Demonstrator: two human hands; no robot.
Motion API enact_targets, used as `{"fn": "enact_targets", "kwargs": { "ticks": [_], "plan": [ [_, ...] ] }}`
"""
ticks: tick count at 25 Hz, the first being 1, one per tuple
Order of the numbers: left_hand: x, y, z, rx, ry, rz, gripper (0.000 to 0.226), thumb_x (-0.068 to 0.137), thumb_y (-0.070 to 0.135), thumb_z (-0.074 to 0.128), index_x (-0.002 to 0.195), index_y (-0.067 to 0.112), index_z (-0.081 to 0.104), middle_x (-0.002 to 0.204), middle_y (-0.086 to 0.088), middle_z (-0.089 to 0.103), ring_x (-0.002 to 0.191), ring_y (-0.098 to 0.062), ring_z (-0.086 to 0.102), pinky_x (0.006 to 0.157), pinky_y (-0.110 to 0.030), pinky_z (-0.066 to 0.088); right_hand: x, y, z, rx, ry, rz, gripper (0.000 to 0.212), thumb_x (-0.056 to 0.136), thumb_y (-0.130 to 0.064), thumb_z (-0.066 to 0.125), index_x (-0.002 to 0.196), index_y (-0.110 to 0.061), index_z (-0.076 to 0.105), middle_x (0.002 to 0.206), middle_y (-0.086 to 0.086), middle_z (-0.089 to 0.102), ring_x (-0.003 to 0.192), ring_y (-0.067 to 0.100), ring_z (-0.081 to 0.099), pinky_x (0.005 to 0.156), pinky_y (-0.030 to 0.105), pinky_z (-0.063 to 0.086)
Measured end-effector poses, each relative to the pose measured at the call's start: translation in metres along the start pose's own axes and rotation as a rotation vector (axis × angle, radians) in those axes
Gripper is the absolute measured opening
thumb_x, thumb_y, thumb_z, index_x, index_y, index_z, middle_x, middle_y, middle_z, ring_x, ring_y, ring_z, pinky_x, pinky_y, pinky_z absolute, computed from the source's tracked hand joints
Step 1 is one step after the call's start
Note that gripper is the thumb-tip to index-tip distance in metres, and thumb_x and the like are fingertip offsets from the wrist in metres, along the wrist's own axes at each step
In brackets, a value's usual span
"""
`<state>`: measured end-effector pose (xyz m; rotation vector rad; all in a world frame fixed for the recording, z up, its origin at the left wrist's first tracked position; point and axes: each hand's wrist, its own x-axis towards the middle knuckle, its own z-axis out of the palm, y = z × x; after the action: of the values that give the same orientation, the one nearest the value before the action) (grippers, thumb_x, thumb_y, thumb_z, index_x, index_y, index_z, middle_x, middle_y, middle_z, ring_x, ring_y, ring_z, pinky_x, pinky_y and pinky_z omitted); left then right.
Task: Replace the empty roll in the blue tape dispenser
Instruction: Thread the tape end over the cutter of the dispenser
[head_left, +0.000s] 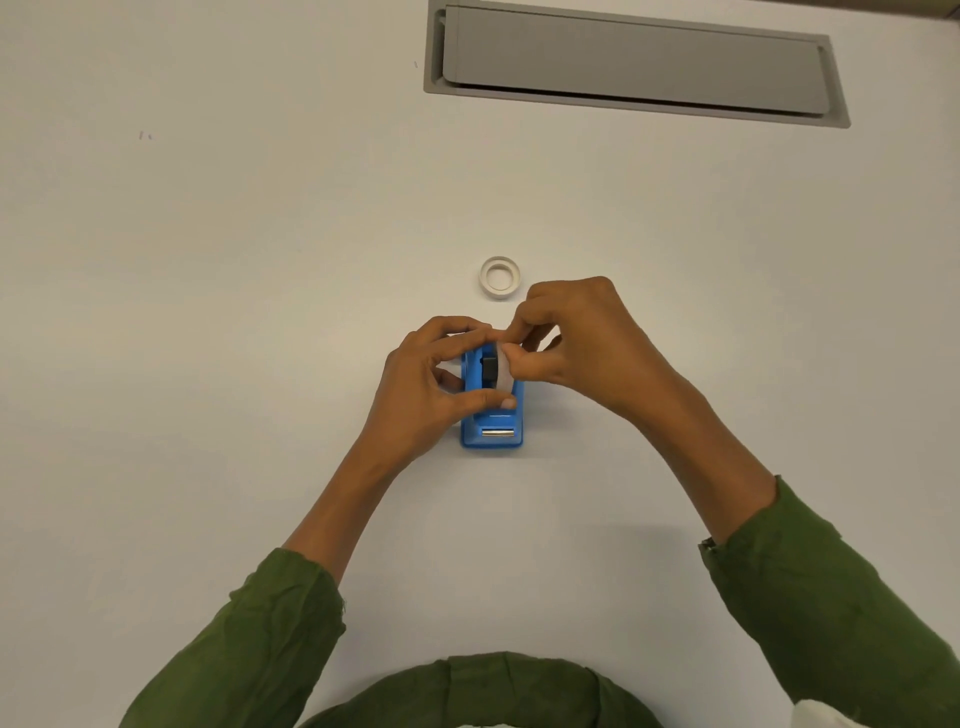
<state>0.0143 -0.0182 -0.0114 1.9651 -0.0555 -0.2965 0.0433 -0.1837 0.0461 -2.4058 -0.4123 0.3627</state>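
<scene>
At the centre of the frame a small blue plastic tape dispenser (492, 421) stands on the pale tabletop (208, 312), its metal cutter strip at the end nearer the bottom of the frame. A whitish roll of tape (503, 375) on a black hub sits in its cradle. The left hand (431, 379) curls around the dispenser's left side, thumb pressed across the body just below the roll. The right hand (576, 338) has its fingertips pinched together at the roll's upper right edge, seemingly picking at the tape's free end; whether any tape is actually caught between them cannot be told.

Just above the hands lies a thin white cardboard ring (499, 278), likely the spent core, so the swap itself looks done and threading remains.

Risks from here: the free end may be hard to find or may split into a sliver if lifted by a nail at one corner. A hard pull could lift the hub out of its slots, or tip the light dispenser if the left hand loosens. Tape drawn out crooked may stick to the blue wall instead of reaching the cutter.
</scene>
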Motion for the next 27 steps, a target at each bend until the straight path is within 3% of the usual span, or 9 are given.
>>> {"fn": "enact_targets", "kwargs": {
  "ticks": [3,8,13,18,23,25,27],
  "plan": [
    [0.001,0.000,-0.001,0.006,-0.004,0.008,0.056,0.065,0.019,0.082,0.117,0.013,0.063,0.123,-0.006,0.057,0.105,-0.019,0.055,0.074,-0.018,0.052,-0.006,0.001,-0.004,0.135,0.006,0.076,0.013,0.071,-0.012,0.077,0.083,-0.008,0.075,0.080,0.006,0.068,0.071,0.015,0.068,0.069,0.030,0.056],
    [0.001,-0.002,-0.002,0.004,-0.014,0.050,0.051,0.069,0.017,0.079,0.117,0.015,0.062,0.116,0.002,0.055,0.104,-0.014,0.055,0.071,-0.012,0.050,-0.003,-0.008,0.004,-0.048,-0.056,0.044,0.025,0.062,-0.017,0.080,0.078,-0.006,0.064,0.082,0.010,0.062,0.072,0.025,0.063,0.069,0.043,0.053],
    [0.001,-0.002,-0.002,0.012,-0.009,0.025,0.052,0.067,0.020,0.081,0.116,0.015,0.063,0.117,0.002,0.056,0.104,-0.016,0.056,0.072,-0.017,0.052,0.002,-0.009,0.001,-0.056,-0.084,0.037,0.018,0.066,-0.010,0.078,0.075,-0.001,0.065,0.080,0.014,0.064,0.073,0.029,0.064,0.070,0.044,0.053],
    [0.000,-0.001,-0.002,-0.007,-0.009,0.016,0.055,0.063,0.021,0.082,0.115,0.013,0.064,0.121,-0.004,0.057,0.104,-0.018,0.056,0.073,-0.017,0.052,0.001,-0.003,0.004,-0.037,0.003,-0.014,0.004,0.074,-0.006,0.070,0.075,-0.002,0.070,0.075,0.010,0.066,0.069,0.024,0.064,0.068,0.043,0.054],
    [0.001,0.001,-0.004,-0.007,-0.012,0.017,0.055,0.063,0.023,0.083,0.114,0.020,0.064,0.117,0.003,0.056,0.103,-0.015,0.055,0.072,-0.016,0.052,-0.014,0.009,0.002,0.402,0.094,0.186,0.015,0.083,-0.019,0.071,0.094,-0.010,0.074,0.085,0.000,0.070,0.072,0.010,0.070,0.071,0.028,0.060],
    [0.002,-0.001,-0.003,-0.005,-0.014,0.035,0.053,0.064,0.022,0.082,0.114,0.021,0.063,0.114,0.005,0.055,0.102,-0.014,0.055,0.071,-0.013,0.051,-0.023,0.009,0.008,0.267,0.085,0.131,0.027,0.074,-0.021,0.079,0.100,-0.014,0.073,0.094,0.001,0.067,0.075,0.010,0.068,0.070,0.023,0.058],
    [0.002,-0.002,-0.003,0.006,-0.019,0.048,0.051,0.067,0.020,0.080,0.115,0.018,0.063,0.114,0.003,0.055,0.101,-0.014,0.055,0.071,-0.010,0.050,-0.026,0.002,0.013,0.100,0.060,0.069,0.034,0.070,-0.020,0.081,0.101,-0.011,0.070,0.096,0.004,0.064,0.076,0.015,0.066,0.069,0.030,0.058]
  ]
}}
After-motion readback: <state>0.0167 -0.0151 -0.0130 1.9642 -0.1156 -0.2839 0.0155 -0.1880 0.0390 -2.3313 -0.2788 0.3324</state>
